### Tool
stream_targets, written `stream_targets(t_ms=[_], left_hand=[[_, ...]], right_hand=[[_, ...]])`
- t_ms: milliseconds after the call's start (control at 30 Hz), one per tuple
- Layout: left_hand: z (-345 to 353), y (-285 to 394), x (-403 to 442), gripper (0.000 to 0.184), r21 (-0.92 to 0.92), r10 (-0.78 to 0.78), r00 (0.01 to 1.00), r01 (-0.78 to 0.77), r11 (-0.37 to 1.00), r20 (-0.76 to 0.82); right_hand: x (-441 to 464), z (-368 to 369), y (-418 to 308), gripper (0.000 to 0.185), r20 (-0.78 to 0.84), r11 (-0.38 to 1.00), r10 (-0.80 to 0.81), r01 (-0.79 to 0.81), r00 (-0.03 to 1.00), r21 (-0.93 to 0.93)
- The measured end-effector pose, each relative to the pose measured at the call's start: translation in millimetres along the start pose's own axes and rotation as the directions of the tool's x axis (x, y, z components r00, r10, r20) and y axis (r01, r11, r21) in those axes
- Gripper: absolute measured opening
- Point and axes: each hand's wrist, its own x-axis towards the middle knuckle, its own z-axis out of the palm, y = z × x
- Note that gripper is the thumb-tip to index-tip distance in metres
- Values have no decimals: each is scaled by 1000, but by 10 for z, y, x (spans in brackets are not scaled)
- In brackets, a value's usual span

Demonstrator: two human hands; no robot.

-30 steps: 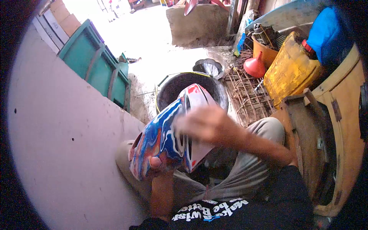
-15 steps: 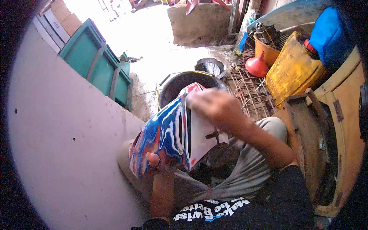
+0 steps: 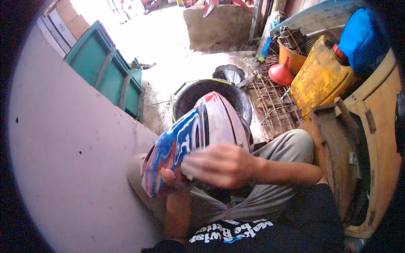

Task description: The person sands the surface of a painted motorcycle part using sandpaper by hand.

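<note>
The left hand (image 3: 169, 177) is gripping the painted shell (image 3: 173, 145) at its lower end, thumb showing, and is holding it tilted above the person's lap, partly in front of the dark tub (image 3: 245, 106). The right hand (image 3: 221, 165), blurred, is curling its fingers over the shell's near edge; whether they are gripping anything is unclear.

Brings the right hand (image 3: 221, 165) down the painted shell (image 3: 173, 145), close to the left hand (image 3: 169, 176).
Leaves the upper end by the red patch (image 3: 211, 98) for the lower part; lays the right forearm (image 3: 289, 172) more level; opens the white panel (image 3: 219, 122) to view, with a dark line (image 3: 230, 119) along it; hides the dark cross-shaped mark seen a moment before.
</note>
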Motion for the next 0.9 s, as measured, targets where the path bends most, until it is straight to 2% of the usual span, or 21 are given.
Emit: stream_targets(t_ms=[33,100,133,167,233,267,300,367,433,467,500,567,600,633,700,767,800,900], left_hand=[[13,13,55,89,15,1,1000,-1,1000,-3],[-65,31,-82,88,39,8,1000,-7,999,-19],[-69,30,-94,88,37,10,1000,-9,999,-23],[-43,31,-86,88,31,10,1000,-9,999,-27],[-58,35,-79,89,19,16,999,-15,1000,-29],[-20,31,-32,89,17,20,999,-19,1000,-30],[-57,33,-54,89,20,19,999,-19,1000,-29],[-90,45,-19,89,34,7,1000,-6,999,-27],[-106,32,-102,90,35,0,1000,1,999,-28],[-70,21,-99,90,29,1,1000,0,1000,-30],[-50,22,-91,90,23,-2,999,2,1000,-34],[-40,18,-77,90,9,7,999,-7,1000,-36],[-37,20,-66,90,8,14,999,-14,1000,-40],[-83,38,-16,91,11,17,999,-16,1000,-42],[-39,20,28,91,20,10,999,-10,1000,-38],[-125,8,-91,91,15,0,999,1,1000,-36],[-67,-12,-49,91,8,-2,999,2,1000,-38],[-78,-28,-69,92,-12,0,999,0,1000,-41]], right_hand=[[71,-58,-24,33,26,1000,-28,29,999,-11],[-29,1,326,31,24,987,152,-151,988,-53],[-58,-78,518,30,131,930,327,-295,936,-219],[-42,-104,652,31,54,905,352,-326,934,-272],[-13,-139,428,30,200,943,261,-206,944,-260],[-36,9,201,30,64,979,167,-158,984,-125],[-20,6,17,29,16,1000,20,-20,1000,-5],[15,1,-27,28,10,990,-53,52,999,132],[-74,-38,332,29,109,980,186,-177,976,-88],[-43,-132,517,32,170,933,339,-308,925,-184],[-54,-176,631,33,167,915,380,-343,910,-213],[-53,-111,389,32,216,954,245,-195,945,-228],[-52,13,179,29,53,993,111,-108,992,-49],[-23,-25,-22,26,61,995,-4,-2,998,99],[-46,41,15,27,53,952,-156,136,986,273],[-70,-11,369,29,96,998,48,-52,994,34],[-40,-93,528,28,125,972,221,-207,967,-114],[-69,-27,344,27,112,987,142,-132,984,-92]])
